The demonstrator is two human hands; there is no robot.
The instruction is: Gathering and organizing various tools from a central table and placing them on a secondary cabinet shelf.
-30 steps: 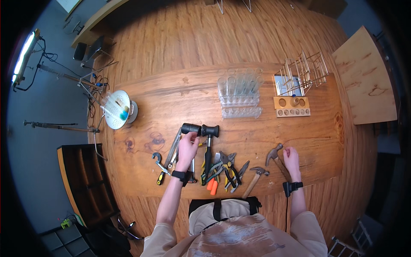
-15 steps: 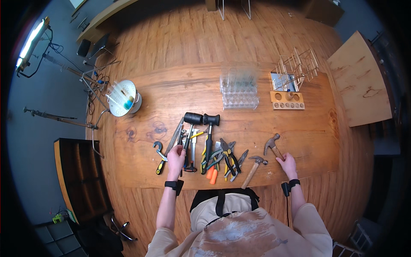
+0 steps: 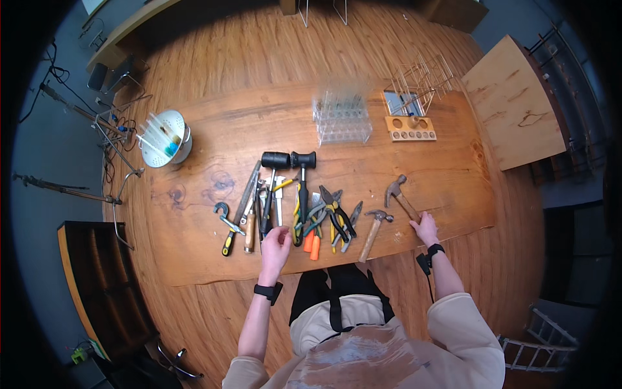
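The claw hammer (image 3: 405, 203) lies on the table (image 3: 453, 185), its head at eleven o'clock from the right hand (image 3: 424, 228), whose fingers grasp the handle's end. It looks stiff and head-heavy; mid-handle should balance better. Toward nine o'clock, the left hand (image 3: 276, 242) curls beside a black mallet (image 3: 276, 160), its grip unclear.

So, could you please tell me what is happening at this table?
A person is at a wooden table. The right hand is at the handle end of a claw hammer; whether it grips is unclear. The left hand is beside the lower end of a black mallet, and contact cannot be told. Pliers and a second hammer lie between the hands.
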